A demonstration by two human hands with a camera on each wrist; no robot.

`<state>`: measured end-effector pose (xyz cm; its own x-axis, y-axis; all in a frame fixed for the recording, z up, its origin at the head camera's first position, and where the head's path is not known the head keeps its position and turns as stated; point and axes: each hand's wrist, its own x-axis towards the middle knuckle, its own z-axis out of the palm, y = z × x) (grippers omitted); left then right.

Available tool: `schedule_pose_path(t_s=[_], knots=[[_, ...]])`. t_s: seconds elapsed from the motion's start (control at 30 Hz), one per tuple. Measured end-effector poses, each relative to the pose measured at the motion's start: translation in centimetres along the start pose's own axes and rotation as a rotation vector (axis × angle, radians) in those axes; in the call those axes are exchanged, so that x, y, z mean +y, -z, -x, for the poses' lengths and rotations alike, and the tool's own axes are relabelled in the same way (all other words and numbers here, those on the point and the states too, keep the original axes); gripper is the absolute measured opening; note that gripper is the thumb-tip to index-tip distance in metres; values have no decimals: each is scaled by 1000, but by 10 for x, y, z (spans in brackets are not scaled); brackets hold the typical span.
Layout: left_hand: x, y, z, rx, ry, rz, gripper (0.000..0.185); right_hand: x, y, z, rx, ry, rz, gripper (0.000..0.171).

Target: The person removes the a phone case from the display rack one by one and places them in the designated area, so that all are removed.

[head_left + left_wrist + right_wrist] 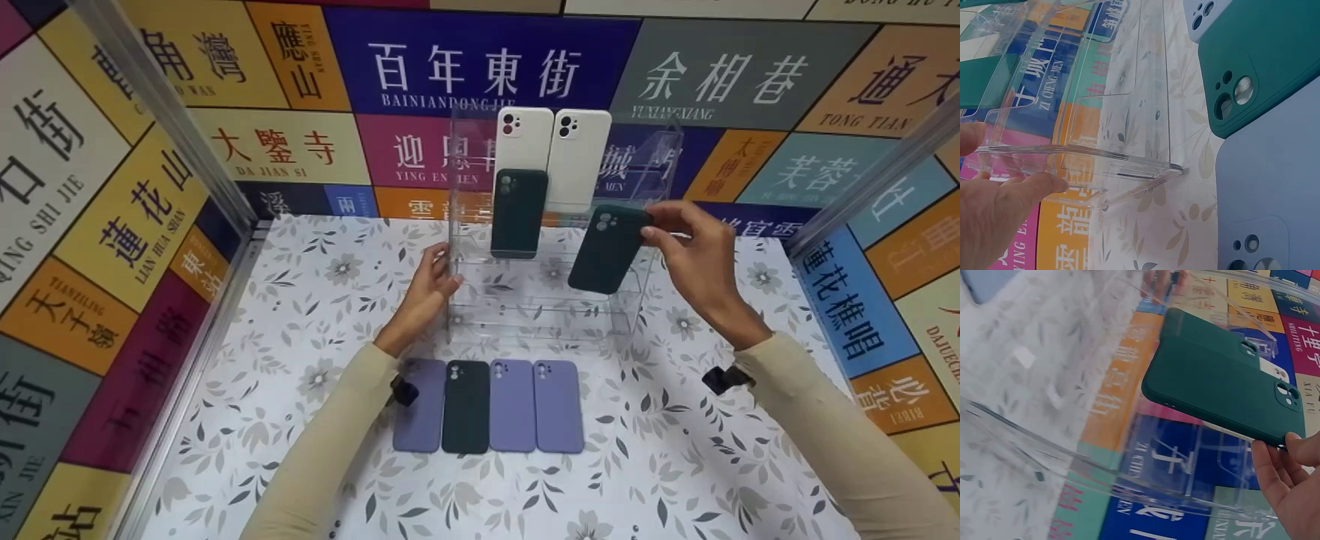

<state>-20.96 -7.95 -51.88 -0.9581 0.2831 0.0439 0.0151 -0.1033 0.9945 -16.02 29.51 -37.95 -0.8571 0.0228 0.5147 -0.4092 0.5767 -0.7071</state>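
Note:
My right hand (pixel 701 259) pinches a dark green phone case (pixel 609 251) by its upper right edge, tilted, in front of the right half of a clear acrylic display stand (pixel 450 315). Thumb and fingers of my left hand (pixel 426 289) grip the stand's left side panel; the left wrist view shows the thumb (pixel 1044 184) at the clear edge. Upright on the stand's upper tier are two white phone cases (pixel 581 165). One tier lower, another dark green case (pixel 520 214) overlaps the left white one.
Before the stand, a row on the floral-patterned surface (pixel 637 465) holds a dark green case (pixel 466 409) and three purple cases (pixel 559 409), the leftmost partly behind my left wrist. Panels with large Chinese characters (pixel 480 52) enclose the back and sides.

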Motion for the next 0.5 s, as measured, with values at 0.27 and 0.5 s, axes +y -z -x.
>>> schedule_pose_path(t_s=[0.27,0.5], knots=[[-2,0,-1,12,10,18,62,22,-4,34,-28,-20,-11,25],[-2,-1,-1,11,7,26,62,38,-5,61,-44,-37,-1,25]])
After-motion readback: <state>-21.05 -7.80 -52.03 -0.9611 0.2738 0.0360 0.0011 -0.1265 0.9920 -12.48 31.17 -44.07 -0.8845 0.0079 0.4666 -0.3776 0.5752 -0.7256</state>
